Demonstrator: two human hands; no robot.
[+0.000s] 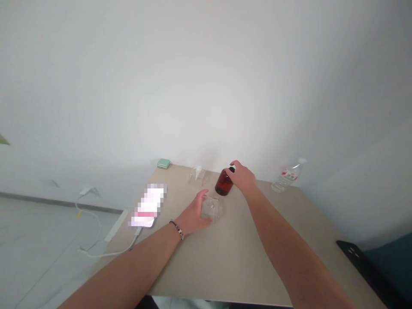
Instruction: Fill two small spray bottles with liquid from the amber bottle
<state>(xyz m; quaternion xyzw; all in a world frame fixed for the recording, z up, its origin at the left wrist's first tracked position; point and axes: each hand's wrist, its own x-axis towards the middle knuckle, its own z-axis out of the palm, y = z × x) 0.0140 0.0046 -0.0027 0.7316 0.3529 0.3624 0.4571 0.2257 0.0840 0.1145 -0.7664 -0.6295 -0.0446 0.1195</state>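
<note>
In the head view, two hands work over one smooth beige table (238, 262): the left hand (194, 216) curls thumb and fingers around one clear, boxy container (211, 208) near the middle, and the right hand (243, 176) pinches one glossy dark-red cylindrical bottle (223, 184) by its black top, just beyond. One clear vessel with a white nozzle (194, 177) stands far left of it; one transparent plastic water bottle (286, 178), far right.
</note>
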